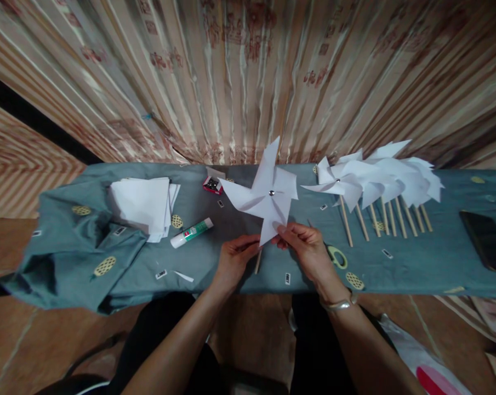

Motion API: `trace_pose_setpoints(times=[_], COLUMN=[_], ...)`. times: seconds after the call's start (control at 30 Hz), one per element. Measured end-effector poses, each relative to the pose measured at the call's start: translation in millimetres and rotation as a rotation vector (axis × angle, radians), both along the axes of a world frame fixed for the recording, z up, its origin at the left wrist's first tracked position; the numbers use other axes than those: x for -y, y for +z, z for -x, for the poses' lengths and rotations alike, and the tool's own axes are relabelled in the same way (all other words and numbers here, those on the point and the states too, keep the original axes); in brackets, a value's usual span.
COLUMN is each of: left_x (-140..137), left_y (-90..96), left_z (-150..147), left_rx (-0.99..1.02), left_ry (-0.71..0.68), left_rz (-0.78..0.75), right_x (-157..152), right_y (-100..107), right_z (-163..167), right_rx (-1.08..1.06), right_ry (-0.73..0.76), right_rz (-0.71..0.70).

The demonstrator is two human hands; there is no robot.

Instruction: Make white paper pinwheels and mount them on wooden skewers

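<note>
A white paper pinwheel (pixel 258 198) with a silver pin at its middle is held up over the cloth-covered table. My left hand (pixel 234 259) is closed at its lower blade, around the upper part of the wooden stick (pixel 258 262); the exact grip is partly hidden. From the other side, my right hand (pixel 307 246) pinches the edge of that lower blade between thumb and fingers. A small red box of pins (pixel 213 185) stands open behind and left of the pinwheel. Yellow-green-handled scissors (pixel 338 256) lie beside my right hand, partly covered by it.
Several finished pinwheels (pixel 379 178) lie overlapping at the right, sticks toward me. A dark phone (pixel 486 240) is at the far right. To the left are stacked white paper sheets (pixel 141 206), a glue stick (pixel 192 232) and a paper scrap (pixel 184 276). A curtain (pixel 239 82) hangs behind.
</note>
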State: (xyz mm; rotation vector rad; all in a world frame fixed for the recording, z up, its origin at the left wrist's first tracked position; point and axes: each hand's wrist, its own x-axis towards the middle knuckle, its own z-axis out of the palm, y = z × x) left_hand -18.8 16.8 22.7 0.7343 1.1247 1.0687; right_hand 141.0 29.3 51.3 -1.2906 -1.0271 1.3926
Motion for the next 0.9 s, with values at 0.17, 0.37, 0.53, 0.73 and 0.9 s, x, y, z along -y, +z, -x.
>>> trace_pose_setpoints(times=[0.17,0.37,0.53,0.73,0.9], left_x=[2.3,3.1,2.8,3.6,5.2], left_y=[2.7,2.1,0.9,0.8,0.7], left_z=[0.5,0.1,0.2,1.8,2.0], left_rx=[-0.014,-0.002,0.006,0.001,-0.002], left_ry=[-0.052,-0.07,-0.033,0.03,-0.008], left_rz=[-0.011,-0.01,-0.019,0.058,0.083], right_x=[0.9,1.3,3.4,-5.3,-17.9], right_y=[0.2,1.0,3.9,1.6,-1.3], right_z=[5.0,12.2,7.7,-31.0,-43.1], right_rx=[0.013,0.047,0.115,0.2,0.129], right_ry=[0.038,0.066,0.099,-0.269,-0.437], right_rz=[-0.001,-0.025,-0.084,-0.211,-0.255])
